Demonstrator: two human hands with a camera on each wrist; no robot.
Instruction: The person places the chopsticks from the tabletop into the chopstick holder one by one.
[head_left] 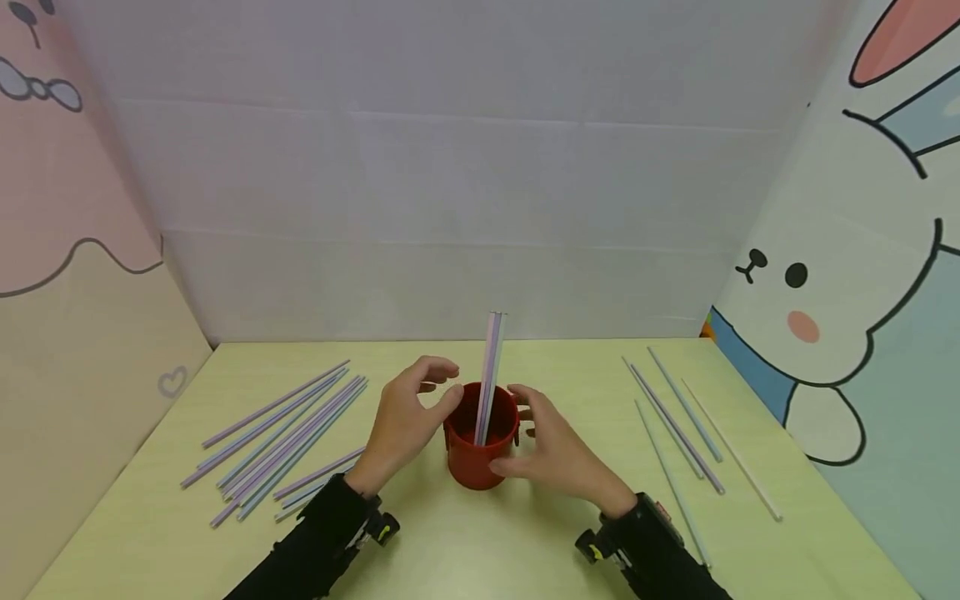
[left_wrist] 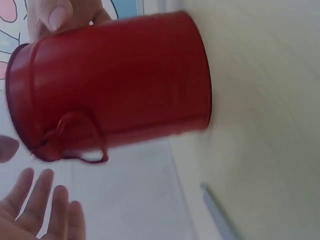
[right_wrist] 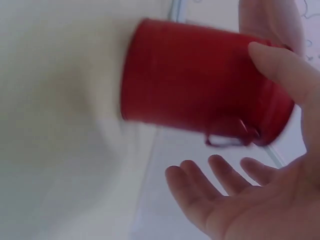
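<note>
The red cup [head_left: 477, 467] stands on the worktop [head_left: 480, 554] with thin sticks [head_left: 490, 375] inside. Left of it, the left hand [head_left: 405, 412] is wide; right of it, the right hand [head_left: 553, 446] is wide too. Loose sticks [head_left: 684, 404] lie on both sides of the cup.

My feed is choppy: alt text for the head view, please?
Left hand and right hand flank a red cup with a few sticks standing in it. Loose sticks lie on the yellow table, more on the left than right.

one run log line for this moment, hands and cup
left hand: beside red cup; right hand: opposite side, contact unclear; red cup: upright, sticks inside; loose sticks: both sides of cup
</note>
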